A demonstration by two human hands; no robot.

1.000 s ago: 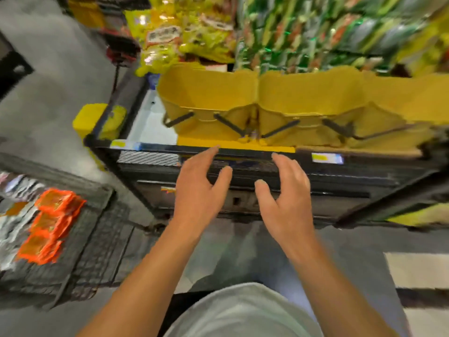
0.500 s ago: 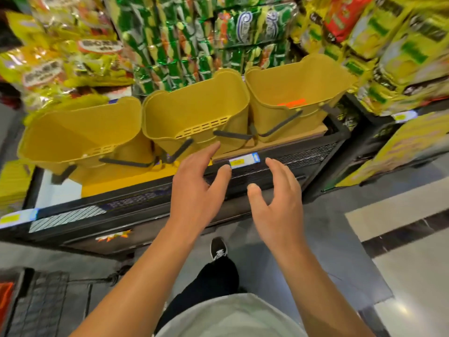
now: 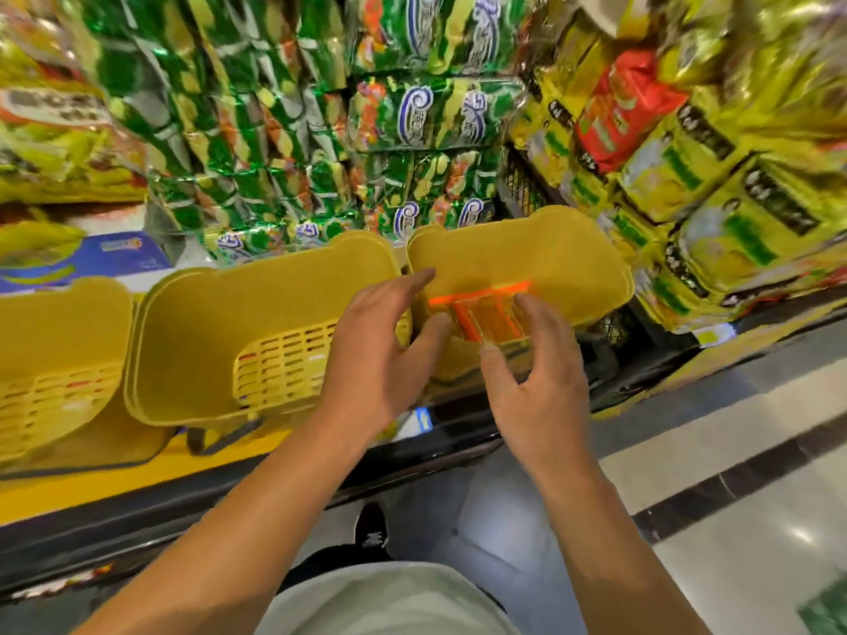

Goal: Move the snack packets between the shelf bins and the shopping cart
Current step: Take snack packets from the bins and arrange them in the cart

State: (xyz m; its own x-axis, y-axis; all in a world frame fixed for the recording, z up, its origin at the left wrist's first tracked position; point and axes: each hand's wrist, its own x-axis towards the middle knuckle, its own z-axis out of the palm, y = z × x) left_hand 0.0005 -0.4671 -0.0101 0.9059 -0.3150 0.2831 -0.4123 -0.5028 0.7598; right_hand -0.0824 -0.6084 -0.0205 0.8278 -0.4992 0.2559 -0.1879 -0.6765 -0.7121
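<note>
Orange packets in right-most yellow bin, lying just ahead between hands. Long axis runs left-right. Right hand nearer. Left hand beside. Both spread, empty.

So a second ago both hands were just hovering low in front of the black shelf edge, cart of orange packets off at 9 o'clock. Now the cart's out of view and the look has swung up and right. The left hand and right hand have moved up to the rightmost yellow bin, fingers spread at its near rim, right by the orange snack packets inside, which show way more now.
</note>
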